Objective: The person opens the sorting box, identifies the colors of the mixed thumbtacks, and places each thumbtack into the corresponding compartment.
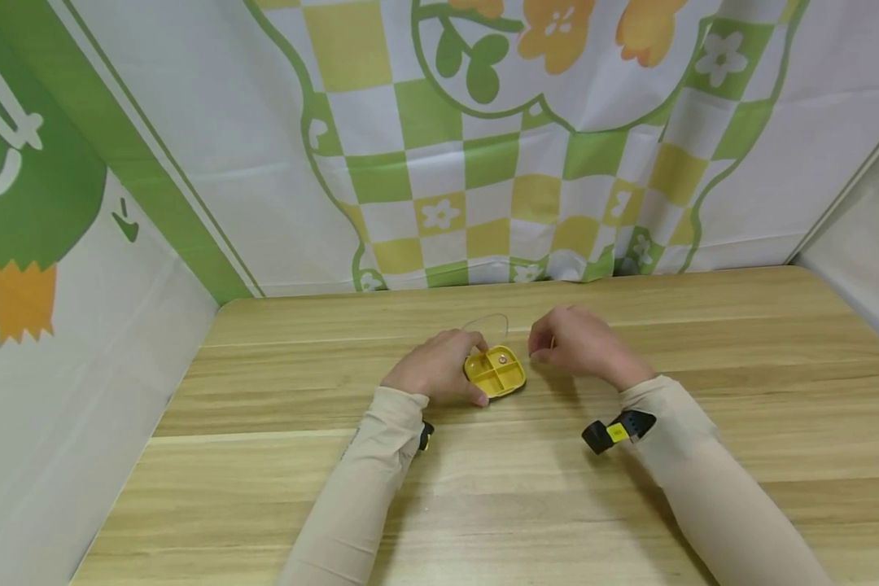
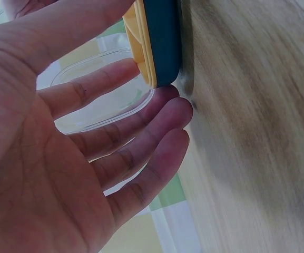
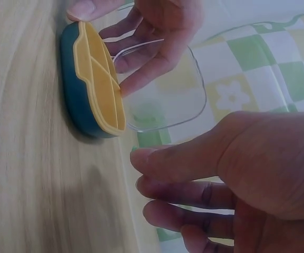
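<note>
A small pill box (image 1: 495, 372) with a yellow tray of four compartments and a dark teal base (image 3: 74, 89) sits on the table. Its clear lid (image 3: 194, 105) stands raised at the back. My left hand (image 1: 443, 366) grips the box from the left, thumb at the front edge, index fingertip at the yellow tray. One tiny ring-like piece (image 1: 503, 359) lies in the far right compartment. Just right of the box, my right hand (image 1: 582, 346) is raised with thumb and index tips together. I cannot tell whether something small is pinched between them.
The wood-grain table (image 1: 439, 505) runs back to a checked, flowered curtain (image 1: 498, 195). White cloth walls (image 1: 37, 456) flank it left and right. A black wrist strap (image 1: 618, 431) sits over my right sleeve.
</note>
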Tool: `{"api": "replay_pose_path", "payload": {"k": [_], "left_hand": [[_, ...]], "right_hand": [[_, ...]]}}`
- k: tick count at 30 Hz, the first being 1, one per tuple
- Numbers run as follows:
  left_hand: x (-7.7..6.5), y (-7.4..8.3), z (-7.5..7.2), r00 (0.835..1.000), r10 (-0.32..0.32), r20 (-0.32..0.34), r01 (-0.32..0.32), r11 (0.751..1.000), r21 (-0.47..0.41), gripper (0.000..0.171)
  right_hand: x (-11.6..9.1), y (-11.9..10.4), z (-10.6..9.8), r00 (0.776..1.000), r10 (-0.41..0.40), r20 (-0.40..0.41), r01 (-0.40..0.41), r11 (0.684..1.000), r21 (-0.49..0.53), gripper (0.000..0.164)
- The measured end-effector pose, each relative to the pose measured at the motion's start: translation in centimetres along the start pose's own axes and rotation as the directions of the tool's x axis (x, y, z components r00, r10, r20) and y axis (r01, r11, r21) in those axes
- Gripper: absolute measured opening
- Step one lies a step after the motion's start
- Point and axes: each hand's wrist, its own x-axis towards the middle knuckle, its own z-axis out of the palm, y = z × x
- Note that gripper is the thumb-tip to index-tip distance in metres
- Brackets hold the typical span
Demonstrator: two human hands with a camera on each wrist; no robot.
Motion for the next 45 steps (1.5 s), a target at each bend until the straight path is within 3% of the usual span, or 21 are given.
{"api": "replay_pose_path", "payload": {"k": [26, 45], "left_hand": [[0.0, -0.1, 0.0, 1.000, -0.001, -0.001, 0.001, 1.000, -0.005, 0.069], [0.0, 0.0, 0.0, 1.000, -0.012, 0.005, 0.012, 1.000, -0.019, 0.070]], "right_hand": [[0.2, -1.4, 0.9, 0.999, -0.041, 0.015, 0.041, 0.999, 0.028, 0.004], [0.4, -1.9, 1.8, 0.999, -0.016, 0.033, 0.016, 1.000, 0.017, 0.006]]}}
